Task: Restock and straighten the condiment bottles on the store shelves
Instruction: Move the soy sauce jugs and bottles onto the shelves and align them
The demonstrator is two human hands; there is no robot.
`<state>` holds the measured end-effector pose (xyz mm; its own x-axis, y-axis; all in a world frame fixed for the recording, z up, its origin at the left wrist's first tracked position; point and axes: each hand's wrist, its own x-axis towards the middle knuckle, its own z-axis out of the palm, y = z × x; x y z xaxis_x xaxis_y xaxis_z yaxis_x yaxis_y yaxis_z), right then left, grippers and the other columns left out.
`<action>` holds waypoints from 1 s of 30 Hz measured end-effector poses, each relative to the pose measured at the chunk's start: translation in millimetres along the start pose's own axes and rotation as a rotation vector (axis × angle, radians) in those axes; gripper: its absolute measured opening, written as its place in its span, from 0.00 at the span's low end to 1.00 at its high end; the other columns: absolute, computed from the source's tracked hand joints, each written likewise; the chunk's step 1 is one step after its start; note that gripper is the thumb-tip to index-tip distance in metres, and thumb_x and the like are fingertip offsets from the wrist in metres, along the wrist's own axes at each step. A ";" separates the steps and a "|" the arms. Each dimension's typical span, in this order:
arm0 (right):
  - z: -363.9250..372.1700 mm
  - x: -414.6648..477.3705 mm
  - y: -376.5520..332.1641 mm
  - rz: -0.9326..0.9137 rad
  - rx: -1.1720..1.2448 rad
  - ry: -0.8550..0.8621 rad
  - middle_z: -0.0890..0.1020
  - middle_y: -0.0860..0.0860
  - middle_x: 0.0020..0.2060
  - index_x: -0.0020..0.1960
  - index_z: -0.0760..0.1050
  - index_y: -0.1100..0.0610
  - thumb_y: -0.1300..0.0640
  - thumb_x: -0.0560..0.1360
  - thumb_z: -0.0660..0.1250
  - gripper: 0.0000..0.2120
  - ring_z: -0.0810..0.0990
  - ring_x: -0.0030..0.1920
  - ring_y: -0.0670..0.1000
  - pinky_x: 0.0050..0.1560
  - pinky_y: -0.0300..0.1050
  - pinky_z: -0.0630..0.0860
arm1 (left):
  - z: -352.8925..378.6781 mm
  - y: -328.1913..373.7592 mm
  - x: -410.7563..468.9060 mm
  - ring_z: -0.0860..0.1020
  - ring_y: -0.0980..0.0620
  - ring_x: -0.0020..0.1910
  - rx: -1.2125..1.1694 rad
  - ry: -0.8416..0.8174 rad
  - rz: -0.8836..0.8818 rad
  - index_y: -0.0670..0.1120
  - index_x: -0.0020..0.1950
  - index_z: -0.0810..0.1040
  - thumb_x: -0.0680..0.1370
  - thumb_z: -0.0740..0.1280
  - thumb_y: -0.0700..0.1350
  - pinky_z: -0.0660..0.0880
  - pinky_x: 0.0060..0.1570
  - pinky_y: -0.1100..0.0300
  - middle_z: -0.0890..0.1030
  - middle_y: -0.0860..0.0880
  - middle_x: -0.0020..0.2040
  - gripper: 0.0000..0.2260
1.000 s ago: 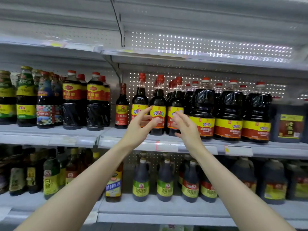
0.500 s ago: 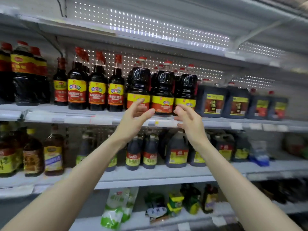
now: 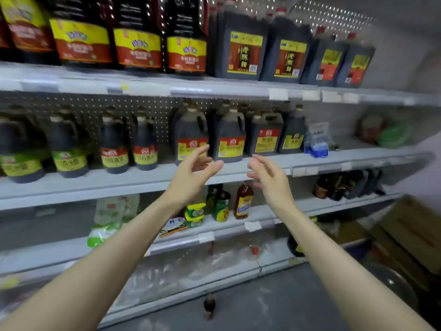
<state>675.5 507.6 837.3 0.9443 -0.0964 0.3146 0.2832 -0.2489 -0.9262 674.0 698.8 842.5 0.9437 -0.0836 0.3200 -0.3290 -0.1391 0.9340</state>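
Both arms reach toward the middle shelf point(image 3: 148, 180). My left hand point(image 3: 193, 170) hovers with relaxed fingers just in front of a dark jug with a red and yellow label point(image 3: 191, 137). My right hand point(image 3: 267, 175) is held the same way, a little right of a second like jug point(image 3: 230, 136). Neither hand touches or holds a bottle. Left of the jugs stand smaller dark bottles with red and yellow labels point(image 3: 114, 144). Big dark bottles with yellow and red labels point(image 3: 137, 34) fill the shelf above.
Square dark jugs point(image 3: 242, 44) stand at the upper right. The lower shelf carries green pouches point(image 3: 109, 216) and small bottles point(image 3: 243, 201). One dark bottle point(image 3: 209, 305) stands on the floor below. Cardboard boxes point(image 3: 410, 232) sit at the right.
The view has dropped and swung right, from the upper shelf to the middle one. Both hands have come down with it, still apart and holding nothing.
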 end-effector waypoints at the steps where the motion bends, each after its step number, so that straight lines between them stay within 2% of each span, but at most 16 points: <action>1: -3.4 1.5 17.9 0.030 -0.002 0.010 0.82 0.45 0.53 0.56 0.74 0.42 0.42 0.76 0.66 0.10 0.81 0.55 0.48 0.59 0.49 0.76 | 10.3 -13.9 1.7 0.77 0.56 0.55 -0.007 -0.015 -0.034 0.52 0.71 0.69 0.75 0.69 0.52 0.73 0.50 0.72 0.78 0.47 0.61 0.25; 3: -6.6 3.8 56.0 0.093 0.006 0.001 0.82 0.47 0.53 0.58 0.75 0.45 0.45 0.77 0.65 0.11 0.81 0.55 0.49 0.58 0.49 0.76 | 29.3 -47.5 4.6 0.77 0.58 0.56 -0.023 -0.039 -0.098 0.51 0.71 0.69 0.76 0.69 0.49 0.73 0.49 0.75 0.78 0.48 0.60 0.24; 6: -3.8 4.5 108.9 0.171 0.014 -0.005 0.82 0.47 0.50 0.59 0.75 0.48 0.47 0.78 0.64 0.11 0.81 0.54 0.51 0.52 0.44 0.75 | 47.4 -98.0 4.5 0.78 0.54 0.56 -0.013 -0.030 -0.173 0.48 0.71 0.69 0.75 0.70 0.48 0.73 0.51 0.70 0.79 0.46 0.60 0.25; 9: 9.1 4.4 169.6 0.254 -0.006 -0.022 0.82 0.46 0.46 0.53 0.76 0.46 0.46 0.77 0.66 0.07 0.81 0.52 0.50 0.48 0.42 0.75 | 59.1 -157.9 3.6 0.78 0.52 0.57 0.000 -0.034 -0.271 0.48 0.71 0.70 0.76 0.70 0.48 0.72 0.47 0.71 0.79 0.45 0.60 0.24; 11: 21.9 2.7 217.6 0.324 -0.008 -0.021 0.82 0.44 0.44 0.53 0.78 0.49 0.47 0.77 0.67 0.07 0.81 0.51 0.50 0.49 0.43 0.75 | 64.2 -204.4 0.9 0.79 0.55 0.56 -0.010 -0.028 -0.353 0.48 0.69 0.71 0.75 0.72 0.49 0.73 0.48 0.72 0.79 0.45 0.59 0.25; 13: 33.9 1.3 259.3 0.372 -0.019 -0.038 0.81 0.43 0.44 0.55 0.78 0.53 0.50 0.78 0.66 0.09 0.81 0.51 0.49 0.54 0.43 0.75 | 67.6 -246.1 -1.9 0.79 0.62 0.50 -0.006 -0.029 -0.425 0.47 0.70 0.71 0.75 0.71 0.49 0.74 0.48 0.73 0.80 0.47 0.57 0.25; 16: 56.1 -2.6 322.1 0.462 -0.018 -0.056 0.81 0.42 0.43 0.51 0.78 0.51 0.51 0.78 0.66 0.06 0.81 0.50 0.49 0.49 0.38 0.73 | 73.9 -315.0 -7.0 0.77 0.65 0.46 -0.005 -0.031 -0.539 0.48 0.71 0.70 0.76 0.69 0.48 0.73 0.44 0.73 0.80 0.52 0.54 0.24; 19: 78.2 -8.9 383.5 0.539 -0.061 -0.041 0.81 0.43 0.42 0.45 0.77 0.45 0.50 0.78 0.67 0.03 0.82 0.51 0.54 0.51 0.45 0.75 | 78.7 -374.2 -16.5 0.76 0.63 0.47 0.027 -0.026 -0.625 0.47 0.70 0.71 0.76 0.69 0.48 0.72 0.42 0.74 0.80 0.52 0.53 0.23; 21: 92.5 -16.9 430.4 0.573 -0.069 -0.054 0.81 0.45 0.42 0.47 0.78 0.48 0.50 0.77 0.67 0.03 0.82 0.50 0.56 0.56 0.50 0.75 | 82.8 -418.0 -25.3 0.77 0.61 0.49 0.037 -0.037 -0.691 0.49 0.71 0.71 0.75 0.68 0.52 0.73 0.45 0.69 0.79 0.52 0.54 0.24; 23: 106.0 -26.6 472.7 0.631 -0.062 -0.072 0.81 0.45 0.42 0.52 0.79 0.54 0.49 0.77 0.67 0.09 0.82 0.50 0.53 0.57 0.49 0.75 | 86.9 -461.9 -36.5 0.77 0.62 0.49 0.044 -0.042 -0.750 0.51 0.70 0.70 0.76 0.68 0.52 0.72 0.47 0.67 0.79 0.53 0.53 0.23; 25: 118.2 -37.6 510.9 0.690 -0.042 -0.077 0.81 0.44 0.42 0.55 0.79 0.58 0.50 0.77 0.68 0.13 0.80 0.47 0.46 0.56 0.46 0.75 | 92.5 -503.7 -47.7 0.77 0.62 0.50 0.051 -0.051 -0.804 0.52 0.70 0.69 0.77 0.68 0.51 0.71 0.45 0.69 0.79 0.53 0.55 0.23; 28: 135.1 -61.5 577.9 0.750 -0.030 -0.092 0.81 0.45 0.41 0.54 0.79 0.59 0.53 0.77 0.68 0.11 0.79 0.42 0.39 0.50 0.38 0.75 | 102.0 -568.9 -70.2 0.77 0.59 0.51 0.065 -0.076 -0.892 0.53 0.70 0.69 0.78 0.67 0.50 0.71 0.39 0.75 0.79 0.51 0.58 0.21; 30: 143.2 -79.2 618.6 0.767 -0.051 -0.109 0.81 0.44 0.40 0.53 0.79 0.59 0.55 0.77 0.68 0.09 0.78 0.39 0.35 0.45 0.29 0.73 | 107.5 -606.1 -86.9 0.77 0.57 0.53 0.076 -0.061 -0.938 0.54 0.69 0.70 0.78 0.67 0.51 0.70 0.38 0.75 0.79 0.52 0.57 0.20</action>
<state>799.9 499.2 209.7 0.8849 -0.1652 -0.4354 -0.4621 -0.1955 -0.8650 787.8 684.3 231.5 0.8217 0.0435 -0.5683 0.5608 -0.2398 0.7924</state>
